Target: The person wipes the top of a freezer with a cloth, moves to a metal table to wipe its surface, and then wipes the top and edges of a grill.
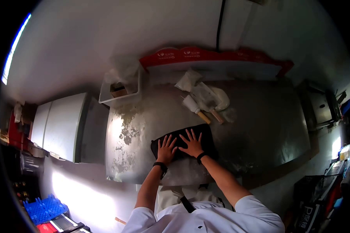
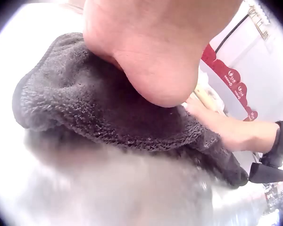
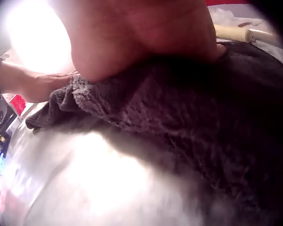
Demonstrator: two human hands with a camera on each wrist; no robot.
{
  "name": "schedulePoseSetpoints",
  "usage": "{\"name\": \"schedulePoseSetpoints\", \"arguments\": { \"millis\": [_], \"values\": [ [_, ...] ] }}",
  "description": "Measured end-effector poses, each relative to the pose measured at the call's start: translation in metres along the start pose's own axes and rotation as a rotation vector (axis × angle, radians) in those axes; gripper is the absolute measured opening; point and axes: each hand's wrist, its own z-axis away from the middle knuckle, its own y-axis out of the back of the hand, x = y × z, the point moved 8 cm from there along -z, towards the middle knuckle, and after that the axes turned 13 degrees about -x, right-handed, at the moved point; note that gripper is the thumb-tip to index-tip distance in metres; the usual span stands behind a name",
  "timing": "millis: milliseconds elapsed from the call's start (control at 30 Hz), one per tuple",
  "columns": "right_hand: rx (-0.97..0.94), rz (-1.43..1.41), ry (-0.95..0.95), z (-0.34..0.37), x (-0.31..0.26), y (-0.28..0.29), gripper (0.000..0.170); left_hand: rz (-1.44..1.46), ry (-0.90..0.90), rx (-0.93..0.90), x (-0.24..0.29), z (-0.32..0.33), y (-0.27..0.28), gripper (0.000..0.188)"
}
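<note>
A dark, fluffy folded cloth (image 1: 179, 143) lies on the metal table near its front edge; its pile and thick edge show in the left wrist view (image 2: 85, 99) and the right wrist view (image 3: 146, 103). Flat on its left part rests the left hand (image 1: 166, 149), fingers spread. The right hand (image 1: 192, 144) presses on the cloth to the right of it, fingers also spread, thumb toward the other hand. Neither hand grips the cloth. The palm heels of the left hand (image 2: 146, 52) and right hand (image 3: 141, 37) touch its top; the fingertips are hidden in both wrist views.
Behind the cloth on the metal table (image 1: 260, 128) lie plastic bags (image 1: 204, 95) and tools with wooden handles (image 1: 203, 117). A clear bin (image 1: 120, 99) stands at the back left, a red-topped board (image 1: 217, 56) along the back. White cabinets (image 1: 64, 128) are at left.
</note>
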Motion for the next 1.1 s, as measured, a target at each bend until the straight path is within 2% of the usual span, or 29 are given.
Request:
{"name": "schedulePoseSetpoints", "arguments": {
  "millis": [167, 267, 433, 733, 900, 967, 1100],
  "values": [
    [0.061, 0.016, -0.031, -0.062, 0.026, 0.023, 0.069, -0.008, -0.065, -0.036, -0.031, -0.071, 0.022, 0.057],
    [0.03, 0.017, -0.065, -0.087, 0.05, 0.032, 0.065, 0.021, -0.145, 0.044, -0.034, -0.112, 0.037, 0.057],
    [0.068, 0.066, -0.105, -0.098, 0.051, 0.037, 0.067, 0.028, -0.192, 0.03, -0.036, -0.14, 0.043, 0.055],
    [0.087, 0.101, -0.093, -0.097, 0.048, 0.043, 0.069, 0.049, -0.188, 0.098, -0.035, -0.136, 0.056, 0.054],
    [0.137, 0.131, -0.042, -0.089, 0.048, 0.039, 0.065, -0.008, -0.144, 0.16, -0.031, -0.127, 0.038, 0.054],
    [0.115, 0.123, -0.047, -0.069, 0.048, 0.035, 0.063, -0.009, -0.136, 0.1, -0.023, -0.109, 0.029, 0.055],
    [0.097, 0.164, -0.014, -0.011, 0.031, 0.019, 0.064, -0.022, -0.19, 0.121, 0.0, -0.052, 0.005, 0.055]
  ]
}}
